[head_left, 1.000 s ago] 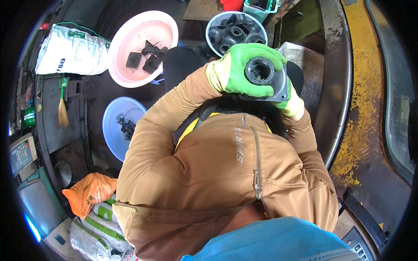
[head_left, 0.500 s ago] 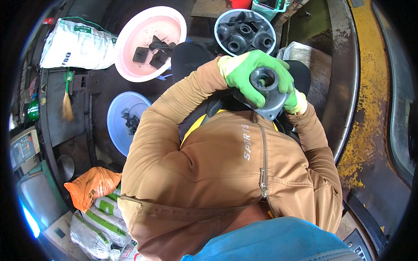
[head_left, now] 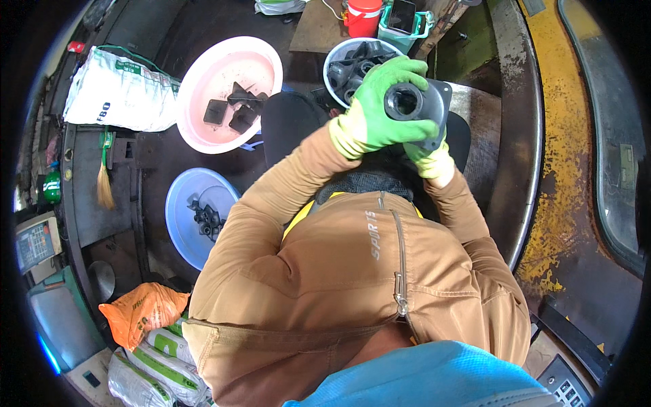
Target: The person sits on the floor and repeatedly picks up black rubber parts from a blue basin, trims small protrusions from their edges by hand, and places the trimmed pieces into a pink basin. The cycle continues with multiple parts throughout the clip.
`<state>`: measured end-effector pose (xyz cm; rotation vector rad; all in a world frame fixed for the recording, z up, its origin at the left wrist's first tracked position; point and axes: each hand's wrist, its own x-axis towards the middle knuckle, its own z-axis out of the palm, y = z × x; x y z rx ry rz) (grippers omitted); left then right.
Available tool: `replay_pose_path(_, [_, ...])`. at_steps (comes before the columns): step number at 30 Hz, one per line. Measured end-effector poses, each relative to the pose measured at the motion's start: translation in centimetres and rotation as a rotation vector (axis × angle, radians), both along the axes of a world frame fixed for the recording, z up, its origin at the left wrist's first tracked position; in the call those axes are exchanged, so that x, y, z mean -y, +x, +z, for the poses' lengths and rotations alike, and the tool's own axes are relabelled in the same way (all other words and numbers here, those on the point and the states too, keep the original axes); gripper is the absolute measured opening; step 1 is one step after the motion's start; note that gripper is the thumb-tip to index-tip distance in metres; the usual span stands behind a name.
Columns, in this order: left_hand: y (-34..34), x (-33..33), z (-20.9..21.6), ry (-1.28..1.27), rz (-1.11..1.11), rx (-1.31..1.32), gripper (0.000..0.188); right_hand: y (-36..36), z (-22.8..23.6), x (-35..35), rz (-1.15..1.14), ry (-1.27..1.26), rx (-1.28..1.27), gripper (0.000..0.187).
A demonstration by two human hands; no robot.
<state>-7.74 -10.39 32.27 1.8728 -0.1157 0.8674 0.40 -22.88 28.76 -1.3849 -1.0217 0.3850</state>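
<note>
Both my hands wear green gloves with pale yellow cuffs. My left hand [head_left: 378, 107] is closed round a black moulded part [head_left: 434, 103], its fingers over the top and thumb below. This part has a flat, square-cornered flange and a round hollow neck, which faces up toward me. Behind and under the part is my right hand [head_left: 432, 160]; only its lower glove and cuff show, and its fingers are hidden. Just beyond my hands stands a white-rimmed basin [head_left: 330, 80] heaped with similar black parts [head_left: 369, 51].
To the left, a pink basin [head_left: 196, 81] holds several flat dark pieces [head_left: 242, 108]. A blue basin [head_left: 178, 220] nearer me contains small black pieces [head_left: 205, 220]. A red container [head_left: 364, 19] and a green basket [head_left: 400, 39] stand beyond. A metal edge [head_left: 536, 136] runs along my right.
My hands have lifted the black part slightly away from my body and turned it, so its neck now faces more leftward. The view has shifted, showing more of the far floor.
</note>
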Motion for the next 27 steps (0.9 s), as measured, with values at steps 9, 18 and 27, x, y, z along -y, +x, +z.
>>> replay_pose_path(9, [-1.1,-0.4,-0.7,-0.006,-0.25,0.07,0.048,-0.8,0.9,1.5,0.097,-0.097,0.077,0.049])
replay_pose_path(18, [-1.6,-0.6,-0.1,-0.065,-0.399,0.025,0.043,0.3,3.3,3.2,0.438,-0.305,-0.08,0.054])
replay_pose_path(27, [-1.8,-0.7,0.1,-0.105,-0.582,-0.046,0.037,0.5,2.4,4.3,0.592,-0.369,-0.188,0.058])
